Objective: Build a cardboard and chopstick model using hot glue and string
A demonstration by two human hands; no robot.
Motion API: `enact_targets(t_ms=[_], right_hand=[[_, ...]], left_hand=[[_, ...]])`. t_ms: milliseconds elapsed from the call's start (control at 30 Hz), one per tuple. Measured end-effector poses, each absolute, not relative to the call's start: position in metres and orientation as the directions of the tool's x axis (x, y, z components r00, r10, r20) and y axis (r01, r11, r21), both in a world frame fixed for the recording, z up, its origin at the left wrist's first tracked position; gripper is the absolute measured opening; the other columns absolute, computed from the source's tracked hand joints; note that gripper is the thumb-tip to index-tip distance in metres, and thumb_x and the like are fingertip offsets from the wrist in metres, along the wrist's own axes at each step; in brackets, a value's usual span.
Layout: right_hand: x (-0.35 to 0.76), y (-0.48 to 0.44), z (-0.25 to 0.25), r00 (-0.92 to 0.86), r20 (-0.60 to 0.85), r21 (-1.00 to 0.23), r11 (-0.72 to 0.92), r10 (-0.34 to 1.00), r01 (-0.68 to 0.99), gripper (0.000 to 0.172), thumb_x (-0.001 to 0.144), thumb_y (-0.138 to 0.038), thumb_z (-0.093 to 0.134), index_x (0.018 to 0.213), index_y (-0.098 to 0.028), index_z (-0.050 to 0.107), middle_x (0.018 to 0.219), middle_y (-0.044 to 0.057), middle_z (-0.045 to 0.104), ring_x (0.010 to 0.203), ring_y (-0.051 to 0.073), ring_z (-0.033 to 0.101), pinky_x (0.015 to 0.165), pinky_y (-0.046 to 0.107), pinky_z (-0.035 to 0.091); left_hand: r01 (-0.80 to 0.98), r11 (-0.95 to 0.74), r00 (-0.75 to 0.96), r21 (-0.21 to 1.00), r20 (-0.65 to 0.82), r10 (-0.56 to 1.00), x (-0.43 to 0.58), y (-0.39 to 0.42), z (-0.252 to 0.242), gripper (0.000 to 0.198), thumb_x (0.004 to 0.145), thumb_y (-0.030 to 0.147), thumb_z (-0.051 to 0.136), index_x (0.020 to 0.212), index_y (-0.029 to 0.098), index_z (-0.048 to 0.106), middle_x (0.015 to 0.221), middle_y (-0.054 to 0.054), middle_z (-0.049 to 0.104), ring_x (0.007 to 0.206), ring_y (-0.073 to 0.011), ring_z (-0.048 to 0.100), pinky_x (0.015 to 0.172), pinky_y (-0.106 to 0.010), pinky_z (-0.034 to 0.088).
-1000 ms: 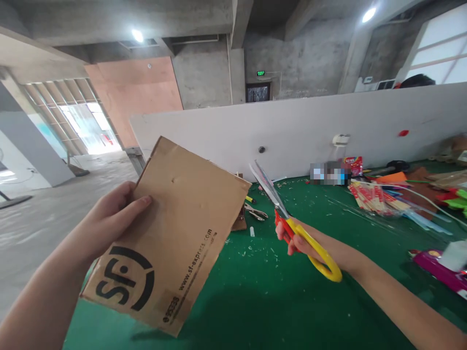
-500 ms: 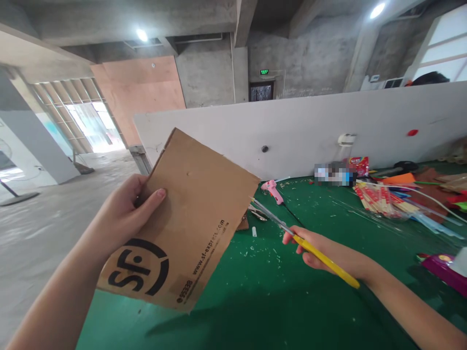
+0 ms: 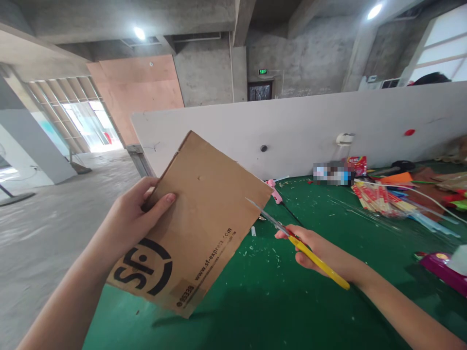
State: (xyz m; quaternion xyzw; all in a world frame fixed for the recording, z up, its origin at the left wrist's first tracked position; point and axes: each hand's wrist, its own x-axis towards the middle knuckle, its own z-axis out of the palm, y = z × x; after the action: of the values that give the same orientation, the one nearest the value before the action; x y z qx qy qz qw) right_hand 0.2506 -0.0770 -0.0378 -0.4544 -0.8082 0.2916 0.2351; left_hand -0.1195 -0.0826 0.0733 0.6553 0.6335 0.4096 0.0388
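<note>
My left hand (image 3: 146,209) grips a brown cardboard sheet (image 3: 211,189) by its left edge, thumb on the printed face. Black "SF" lettering and a web address show on the board, which is tilted above the table. In my right hand (image 3: 306,248) is a pair of scissors (image 3: 315,260) with yellow handles. Their blades lie at the sheet's right edge, one tip showing over the front face; the other blade is hidden, apparently behind the board.
On the green table (image 3: 277,296), a pink glue gun (image 3: 276,192) sits partly behind the cardboard. Packaged sticks (image 3: 379,197), a red packet (image 3: 357,164) and a purple object (image 3: 440,267) lie at the right. A white partition (image 3: 219,131) stands along the back.
The cardboard has moved right, covering more of the glue gun. The scissors have shifted slightly left, and their blades now overlap the sheet's right edge.
</note>
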Motion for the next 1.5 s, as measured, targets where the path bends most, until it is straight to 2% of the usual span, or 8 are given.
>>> enact_targets(t_ms=[100, 200, 533, 733, 867, 1000, 1267, 1500], right_hand=[[0.253, -0.077, -0.038, -0.473, 0.131, -0.674, 0.428, 0.871, 0.602, 0.061, 0.082, -0.07, 0.051, 0.116, -0.02, 0.058, 0.092, 0.009, 0.058, 0.08, 0.021, 0.056, 0.077, 0.034, 0.05], [0.253, -0.076, -0.038, -0.477, 0.131, -0.661, 0.435, 0.869, 0.611, 0.06, 0.082, -0.07, 0.05, 0.114, -0.02, 0.058, 0.092, 0.009, 0.059, 0.085, 0.023, 0.057, 0.08, 0.035, 0.05], [0.248, -0.079, -0.034, -0.44, 0.056, -0.694, 0.352, 0.896, 0.628, 0.066, 0.083, -0.067, 0.052, 0.129, -0.02, 0.051, 0.116, 0.014, 0.059, 0.09, 0.025, 0.06, 0.076, 0.036, 0.052], [0.248, -0.078, -0.038, -0.452, 0.091, -0.684, 0.386, 0.887, 0.619, 0.064, 0.082, -0.067, 0.053, 0.125, -0.02, 0.053, 0.103, 0.013, 0.06, 0.091, 0.026, 0.059, 0.078, 0.037, 0.051], [0.251, -0.078, -0.038, -0.427, 0.053, -0.669, 0.35, 0.903, 0.656, 0.069, 0.082, -0.069, 0.051, 0.128, -0.018, 0.049, 0.112, 0.015, 0.058, 0.089, 0.024, 0.058, 0.083, 0.039, 0.049], [0.249, -0.08, -0.034, -0.439, 0.039, -0.654, 0.355, 0.897, 0.668, 0.064, 0.081, -0.069, 0.051, 0.119, -0.018, 0.054, 0.106, 0.013, 0.059, 0.078, 0.021, 0.055, 0.074, 0.036, 0.049], [0.244, -0.081, -0.033, -0.413, 0.019, -0.633, 0.331, 0.91, 0.7, 0.061, 0.083, -0.066, 0.052, 0.119, -0.017, 0.054, 0.098, 0.01, 0.058, 0.08, 0.021, 0.055, 0.074, 0.035, 0.048], [0.242, -0.077, -0.036, -0.416, 0.032, -0.637, 0.34, 0.909, 0.692, 0.067, 0.084, -0.067, 0.048, 0.127, -0.015, 0.049, 0.107, 0.013, 0.057, 0.079, 0.019, 0.054, 0.073, 0.033, 0.046]], left_hand=[[0.771, -0.208, -0.099, 0.602, 0.436, 0.894, -0.117, -0.085, 0.074, 0.047, 0.081, 0.06, 0.058, 0.116, 0.029, 0.057, 0.088, 0.001, 0.075, 0.075, -0.0224, 0.071, 0.059, -0.029, 0.054], [0.794, -0.216, -0.108, 0.568, 0.482, 0.869, -0.118, -0.085, 0.072, 0.046, 0.082, 0.06, 0.057, 0.116, 0.03, 0.057, 0.085, 0.001, 0.074, 0.072, -0.0215, 0.07, 0.057, -0.028, 0.052], [0.841, -0.213, -0.1, 0.497, 0.53, 0.842, -0.122, -0.082, 0.068, 0.044, 0.082, 0.061, 0.056, 0.115, 0.032, 0.058, 0.082, 0.002, 0.071, 0.07, -0.0209, 0.068, 0.057, -0.029, 0.048], [0.837, -0.2, -0.114, 0.509, 0.52, 0.847, -0.122, -0.079, 0.068, 0.044, 0.081, 0.061, 0.056, 0.113, 0.03, 0.057, 0.081, 0.003, 0.07, 0.069, -0.02, 0.066, 0.058, -0.028, 0.047], [0.891, -0.159, -0.111, 0.426, 0.542, 0.833, -0.124, -0.078, 0.067, 0.037, 0.082, 0.06, 0.053, 0.088, 0.023, 0.056, 0.065, 0.005, 0.058, 0.06, -0.0158, 0.057, 0.052, -0.025, 0.039], [0.915, -0.159, -0.084, 0.37, 0.561, 0.823, -0.122, -0.08, 0.068, 0.04, 0.084, 0.056, 0.051, 0.067, 0.021, 0.042, 0.055, 0.006, 0.041, 0.053, -0.0115, 0.043, 0.049, -0.024, 0.032], [0.927, -0.16, -0.08, 0.339, 0.596, 0.799, -0.118, -0.079, 0.067, 0.042, 0.084, 0.056, 0.051, 0.065, 0.022, 0.038, 0.054, 0.006, 0.036, 0.051, -0.011, 0.038, 0.048, -0.024, 0.028], [0.928, -0.15, -0.083, 0.341, 0.582, 0.809, -0.12, -0.078, 0.066, 0.041, 0.086, 0.056, 0.049, 0.067, 0.021, 0.04, 0.056, 0.006, 0.041, 0.054, -0.0115, 0.041, 0.051, -0.025, 0.031]])
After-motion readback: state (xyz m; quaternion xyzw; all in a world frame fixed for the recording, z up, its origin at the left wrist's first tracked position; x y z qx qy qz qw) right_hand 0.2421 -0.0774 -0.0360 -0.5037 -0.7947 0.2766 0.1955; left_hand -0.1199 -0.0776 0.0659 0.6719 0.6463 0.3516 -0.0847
